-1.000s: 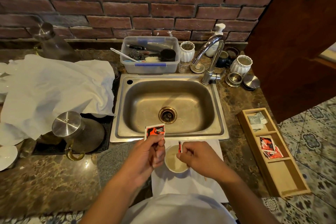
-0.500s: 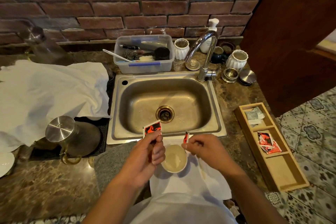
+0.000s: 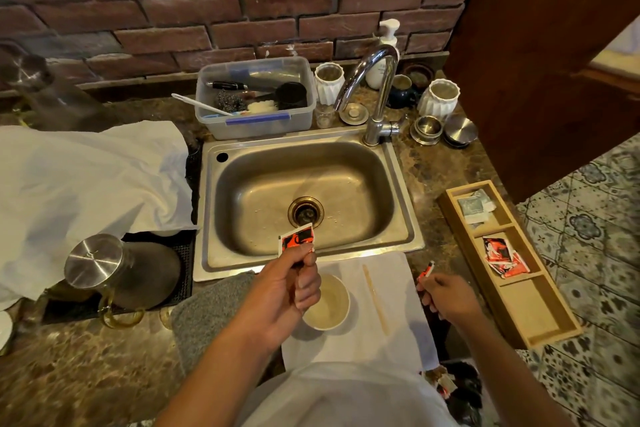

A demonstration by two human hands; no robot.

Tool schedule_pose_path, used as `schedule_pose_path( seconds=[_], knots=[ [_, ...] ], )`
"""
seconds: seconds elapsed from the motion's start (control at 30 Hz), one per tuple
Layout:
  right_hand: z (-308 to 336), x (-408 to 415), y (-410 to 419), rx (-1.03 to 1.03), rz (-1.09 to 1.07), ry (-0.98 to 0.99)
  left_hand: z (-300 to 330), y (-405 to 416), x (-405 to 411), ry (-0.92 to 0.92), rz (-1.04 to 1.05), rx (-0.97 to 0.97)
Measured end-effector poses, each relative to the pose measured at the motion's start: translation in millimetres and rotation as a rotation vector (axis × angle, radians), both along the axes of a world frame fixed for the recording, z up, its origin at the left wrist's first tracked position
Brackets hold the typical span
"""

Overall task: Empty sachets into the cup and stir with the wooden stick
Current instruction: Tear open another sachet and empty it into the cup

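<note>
Sitting on the white cloth (image 3: 391,270) near your edge of the brown marbled worktop (image 3: 86,367), the small white paper cup (image 3: 327,305) has the steel sink (image 3: 308,198) just beyond it and the light wooden stir stick (image 3: 375,298) lying free on its right. Your left hand (image 3: 280,295) pinches the red-and-black sachet (image 3: 297,240) upright, up above the cup's left rim. Your right hand (image 3: 446,298) grips the torn red strip (image 3: 425,272); since half a second ago it has swung right, off the cloth, toward the partitioned wooden tray (image 3: 540,322).
</note>
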State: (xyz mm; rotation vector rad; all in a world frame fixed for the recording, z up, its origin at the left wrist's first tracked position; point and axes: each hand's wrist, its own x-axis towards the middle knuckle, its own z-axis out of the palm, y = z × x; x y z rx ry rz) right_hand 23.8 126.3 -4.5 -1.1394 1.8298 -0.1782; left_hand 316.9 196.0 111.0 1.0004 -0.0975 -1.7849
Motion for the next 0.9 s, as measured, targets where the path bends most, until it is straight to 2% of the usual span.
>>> schedule_pose_path(
  seconds=[0.23, 0.67, 0.8, 0.9],
  knots=[
    [-23.4, -27.9, 1.1, 0.124, -0.211, 0.115, -2.2, -3.9, 0.9, -0.006, -0.026, -0.012],
    [-33.5, -37.5, -7.5, 0.239, -0.267, 0.130, -7.5, -4.4, 9.1, 0.012, -0.001, -0.003],
    [-29.1, -33.8, -4.1, 0.174, -0.247, 0.124, -10.7, -1.0, 6.4, 0.015, -0.017, -0.012],
    [-15.6, -10.7, -3.9, 0.053, -0.101, 0.020, -11.0, -1.2, 4.2, 0.033, -0.013, -0.019]
  ],
)
